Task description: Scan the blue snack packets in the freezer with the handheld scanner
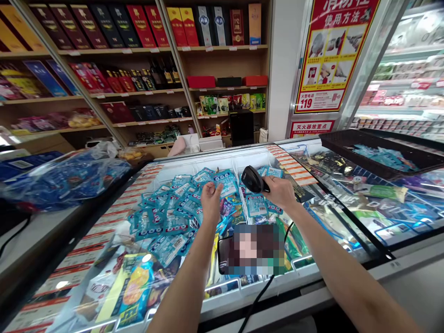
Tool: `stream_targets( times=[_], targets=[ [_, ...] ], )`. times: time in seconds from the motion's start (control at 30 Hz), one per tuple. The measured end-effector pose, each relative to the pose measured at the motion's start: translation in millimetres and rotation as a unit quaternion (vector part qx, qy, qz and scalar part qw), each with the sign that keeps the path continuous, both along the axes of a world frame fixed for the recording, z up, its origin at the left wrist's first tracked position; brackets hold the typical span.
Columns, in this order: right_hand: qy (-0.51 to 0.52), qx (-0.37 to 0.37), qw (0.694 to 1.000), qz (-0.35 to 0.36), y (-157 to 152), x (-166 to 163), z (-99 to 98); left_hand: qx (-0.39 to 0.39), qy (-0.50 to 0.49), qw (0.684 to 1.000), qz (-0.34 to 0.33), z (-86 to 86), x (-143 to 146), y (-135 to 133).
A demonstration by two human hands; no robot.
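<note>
My right hand (280, 192) is wrapped round the handle of a black barcode scanner (252, 179), its head tilted down over the packets. Over the blue packets (173, 203), my left hand (211, 201) has its fingers curled in. Whether it pinches anything is hidden. A blue packet (227, 182) lies just beyond its fingertips. Another blue packet with a barcode label (256, 205) lies below the scanner. Nearer to me is a phone (226, 254), its screen blurred out. The scanner's black cable (262, 296) runs down past the phone.
The packets lie over a glass-topped freezer with ice creams (138, 282) inside. To the left is a plastic bag of blue packets (69, 178). A black tray (378, 155) with more packets stands at right. Shelves of boxed goods (225, 67) line the back.
</note>
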State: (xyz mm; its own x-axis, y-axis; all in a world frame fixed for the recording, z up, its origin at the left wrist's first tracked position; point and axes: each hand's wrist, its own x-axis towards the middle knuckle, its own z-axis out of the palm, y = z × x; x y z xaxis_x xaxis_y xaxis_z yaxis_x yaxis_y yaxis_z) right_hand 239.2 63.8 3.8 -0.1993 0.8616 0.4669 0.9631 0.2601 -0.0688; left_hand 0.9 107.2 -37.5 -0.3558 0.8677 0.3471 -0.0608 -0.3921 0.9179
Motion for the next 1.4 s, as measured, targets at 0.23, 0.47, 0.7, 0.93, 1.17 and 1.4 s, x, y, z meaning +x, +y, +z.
stream_targets(
  times=[0.23,0.47,0.7,0.93,1.17,1.4],
  targets=[
    [-0.020,-0.043,0.998,0.047,-11,-7,1.2,-0.027,-0.006,1.000,-0.015,-5.1,-1,-1],
    [-0.044,-0.046,0.997,0.046,-16,-12,-3.7,-0.034,0.050,0.998,0.010,-9.0,4,-1],
    [-0.056,-0.023,0.997,0.039,-6,-18,-9.9,-0.025,0.088,0.996,0.006,-18.1,4,4],
    [-0.070,-0.002,0.996,0.049,-4,-20,-14.2,-0.027,0.121,0.992,0.006,-21.2,1,4],
    [-0.073,0.011,0.996,0.056,-6,-21,-13.9,-0.027,0.132,0.991,0.011,-21.1,0,4],
    [-0.067,-0.002,0.997,0.049,-5,-21,-13.7,-0.025,0.142,0.990,0.008,-21.7,1,4]
  ],
)
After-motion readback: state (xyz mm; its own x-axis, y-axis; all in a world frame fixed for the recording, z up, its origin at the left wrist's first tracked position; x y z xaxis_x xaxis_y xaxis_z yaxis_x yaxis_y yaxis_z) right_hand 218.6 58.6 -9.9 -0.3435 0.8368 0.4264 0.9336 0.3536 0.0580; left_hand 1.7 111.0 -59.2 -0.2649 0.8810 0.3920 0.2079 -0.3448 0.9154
